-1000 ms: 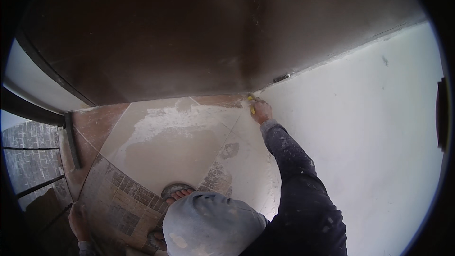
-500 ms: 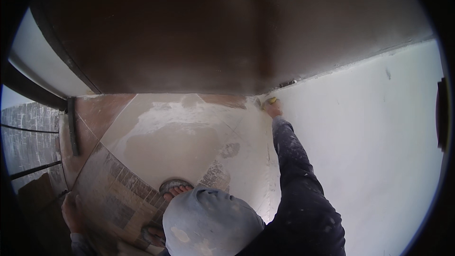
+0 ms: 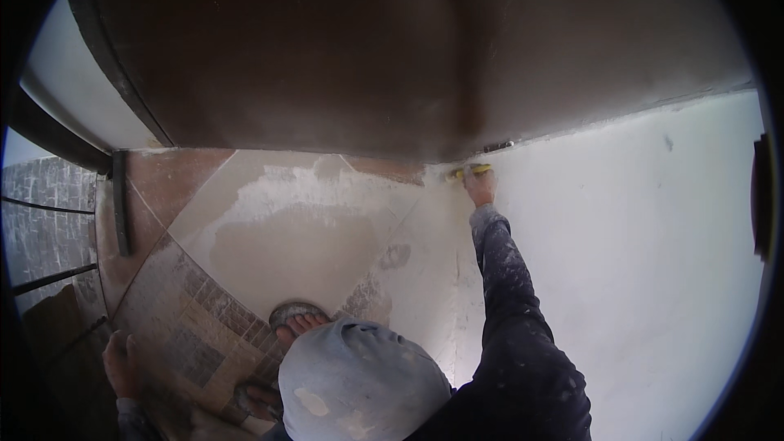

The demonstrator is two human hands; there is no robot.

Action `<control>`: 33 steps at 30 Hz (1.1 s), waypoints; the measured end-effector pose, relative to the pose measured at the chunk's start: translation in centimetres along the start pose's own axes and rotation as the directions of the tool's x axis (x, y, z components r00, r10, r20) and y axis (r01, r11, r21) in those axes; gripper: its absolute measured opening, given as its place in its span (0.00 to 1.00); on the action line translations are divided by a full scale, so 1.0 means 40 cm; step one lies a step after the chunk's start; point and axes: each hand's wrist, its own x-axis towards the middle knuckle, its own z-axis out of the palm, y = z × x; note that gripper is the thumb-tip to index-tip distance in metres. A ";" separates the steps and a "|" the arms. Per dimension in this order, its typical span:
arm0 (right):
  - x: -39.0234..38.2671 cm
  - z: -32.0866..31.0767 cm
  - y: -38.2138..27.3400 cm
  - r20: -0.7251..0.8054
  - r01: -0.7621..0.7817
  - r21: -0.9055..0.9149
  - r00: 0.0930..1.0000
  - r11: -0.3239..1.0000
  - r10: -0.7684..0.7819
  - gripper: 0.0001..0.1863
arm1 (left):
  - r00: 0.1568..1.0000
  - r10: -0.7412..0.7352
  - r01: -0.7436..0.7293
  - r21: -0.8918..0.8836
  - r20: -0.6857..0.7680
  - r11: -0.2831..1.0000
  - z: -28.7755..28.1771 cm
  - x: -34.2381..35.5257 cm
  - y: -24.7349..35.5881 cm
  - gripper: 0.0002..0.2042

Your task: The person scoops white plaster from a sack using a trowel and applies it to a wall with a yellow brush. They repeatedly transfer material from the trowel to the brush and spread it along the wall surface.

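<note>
One of our hands, the right hand (image 3: 478, 188), grips a yellow tool (image 3: 469, 170) pressed flat where white wall (image 3: 637, 261) meets brown ceiling (image 3: 392, 49), while our left hand (image 3: 122, 363) hangs loosely open below.

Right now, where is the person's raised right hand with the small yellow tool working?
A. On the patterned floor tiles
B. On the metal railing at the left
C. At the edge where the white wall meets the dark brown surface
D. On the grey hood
C: the right hand presses the small yellow tool against the top of the white wall, right under the dark brown surface, far from the floor tiles below.
</note>
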 end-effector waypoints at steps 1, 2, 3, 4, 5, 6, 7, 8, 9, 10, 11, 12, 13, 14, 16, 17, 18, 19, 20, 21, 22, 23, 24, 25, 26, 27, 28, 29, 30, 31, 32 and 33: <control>0.004 0.003 0.003 0.073 -0.015 0.086 0.997 0.996 0.009 0.17 | 1.000 0.016 -0.016 0.023 -0.015 1.000 0.004 0.001 0.001 0.17; 0.009 0.010 0.000 0.110 -0.078 0.105 0.992 0.991 0.066 0.22 | 1.000 -0.003 0.003 0.012 0.009 1.000 0.010 0.003 0.002 0.16; 0.004 0.006 0.001 0.140 -0.081 0.149 0.988 0.986 0.060 0.22 | 0.999 -0.023 0.023 0.001 0.031 1.000 0.016 0.004 0.004 0.16; -0.003 0.005 -0.011 0.149 -0.094 0.020 0.985 0.995 0.090 0.23 | 0.998 -0.044 0.045 -0.024 0.044 0.999 0.018 0.006 0.005 0.16; -0.018 -0.017 -0.018 0.156 -0.044 -0.081 0.986 0.996 0.056 0.21 | 0.999 0.040 -0.039 0.048 -0.028 0.998 0.018 0.006 0.004 0.16; -0.041 -0.027 -0.039 0.172 0.010 -0.177 0.985 0.984 0.021 0.19 | 0.987 0.121 -0.109 0.114 -0.102 0.988 0.018 0.004 0.004 0.15; -0.060 -0.060 -0.065 0.166 0.062 -0.310 0.986 0.949 -0.011 0.18 | 0.978 0.168 -0.141 0.204 -0.120 0.969 0.011 0.003 0.001 0.15; -0.091 -0.090 -0.099 0.188 0.061 -0.470 0.982 0.880 0.032 0.18 | 0.991 0.107 -0.100 0.082 -0.080 0.992 0.001 -0.001 -0.002 0.15; -0.129 -0.132 -0.141 0.122 0.133 -0.512 0.989 0.849 -0.081 0.17 | 1.000 0.012 -0.012 -0.015 0.015 1.000 -0.003 -0.004 -0.004 0.15; -0.163 -0.186 -0.192 0.086 0.135 -0.587 0.991 0.798 -0.105 0.15 | 0.999 -0.033 0.038 -0.126 0.041 0.991 -0.012 -0.010 -0.007 0.15; -0.179 -0.221 -0.261 0.178 0.138 -0.482 0.982 0.865 -0.057 0.15 | 0.991 -0.077 0.091 -0.133 0.106 0.987 -0.014 -0.013 -0.008 0.16; -0.195 -0.250 -0.340 0.261 0.088 -0.402 0.965 0.912 0.022 0.14 | 0.992 -0.082 0.098 -0.161 0.101 0.982 -0.016 -0.015 -0.008 0.16; -0.228 -0.260 -0.425 0.354 0.160 -0.207 0.932 0.965 -0.079 0.14 | 0.999 -0.044 0.044 -0.054 0.000 0.998 -0.007 -0.021 -0.002 0.16; -0.264 -0.268 -0.509 0.408 0.184 -0.026 0.899 0.983 -0.157 0.13 | 0.998 -0.050 0.053 0.089 -0.033 0.995 0.000 -0.021 0.004 0.17; -0.369 -0.215 -0.689 0.442 0.282 0.208 0.827 0.936 -0.348 0.10 | 0.997 -0.042 0.053 0.164 -0.070 0.985 0.007 -0.017 0.025 0.15; -0.420 -0.189 -0.773 0.479 0.307 0.227 0.791 0.924 -0.380 0.07 | 0.998 -0.050 0.054 0.157 -0.034 0.986 0.002 -0.012 0.034 0.15; -0.468 -0.161 -0.853 0.466 0.386 0.364 0.712 0.848 -0.525 0.07 | 0.997 -0.076 0.073 0.154 0.014 0.985 -0.003 -0.005 0.048 0.14; -0.512 -0.131 -0.931 0.485 0.391 0.460 0.642 0.797 -0.595 0.07 | 0.996 -0.083 0.077 0.140 0.039 0.987 -0.008 0.004 0.064 0.14; -0.547 -0.110 -1.002 0.582 0.197 0.551 0.606 0.811 -0.542 0.07 | 0.995 -0.086 0.073 0.194 0.059 0.978 -0.015 0.009 0.079 0.13; -0.569 -0.090 -1.065 0.525 0.243 0.669 0.516 0.703 -0.677 0.07 | 0.995 -0.076 0.060 0.239 0.059 0.969 -0.019 0.007 0.094 0.13; -0.590 -0.055 -1.135 0.634 0.288 0.522 0.498 0.803 -0.591 0.09 | 0.996 -0.069 0.049 0.279 0.063 0.959 -0.024 0.005 0.107 0.13; -0.598 -0.022 -1.191 0.663 0.338 0.486 0.458 0.806 -0.592 0.10 | 0.998 -0.060 0.049 0.255 0.036 0.966 -0.026 0.000 0.115 0.13; -0.594 0.011 -1.229 0.685 0.403 0.419 0.448 0.814 -0.575 0.11 | 0.998 -0.055 0.052 0.226 0.006 0.973 -0.028 -0.006 0.118 0.12; -0.591 0.043 -1.249 0.669 0.468 0.423 0.417 0.776 -0.615 0.13 | 0.999 -0.045 0.047 0.209 -0.014 0.977 -0.029 -0.012 0.117 0.12; -0.578 0.075 -1.251 0.677 0.524 0.389 0.395 0.758 -0.621 0.14 | 0.997 -0.067 0.072 0.172 -0.036 0.983 -0.028 -0.020 0.112 0.12; -0.555 0.093 -1.218 0.658 0.460 0.456 0.402 0.761 -0.637 0.15 | 0.996 -0.081 0.086 0.151 -0.044 0.985 -0.030 -0.025 0.101 0.12; -0.518 0.096 -1.153 0.662 0.384 0.486 0.424 0.785 -0.617 0.16 | 0.995 -0.085 0.093 0.141 -0.056 0.986 -0.031 -0.030 0.089 0.12; -0.468 0.096 -1.080 0.668 0.308 0.525 0.429 0.793 -0.608 0.17 | 0.994 -0.097 0.102 0.104 -0.060 0.989 -0.029 -0.039 0.076 0.12; -0.408 0.081 -0.993 0.647 0.370 0.538 0.395 0.758 -0.652 0.17 | 0.992 -0.101 0.106 0.080 -0.072 0.991 -0.030 -0.044 0.063 0.12; -0.357 0.054 -0.888 0.621 0.392 0.529 0.426 0.753 -0.658 0.14 | 0.991 -0.103 0.108 0.060 -0.080 0.992 -0.027 -0.048 0.052 0.12; -0.298 0.023 -0.790 0.626 0.514 0.417 0.435 0.750 -0.647 0.16 | 0.991 -0.083 0.089 0.048 -0.103 0.995 -0.025 -0.051 0.043 0.13; -0.251 -0.030 -0.683 0.658 0.460 0.343 0.505 0.819 -0.559 0.16 | 0.990 -0.061 0.067 0.040 -0.130 0.997 -0.023 -0.054 0.034 0.13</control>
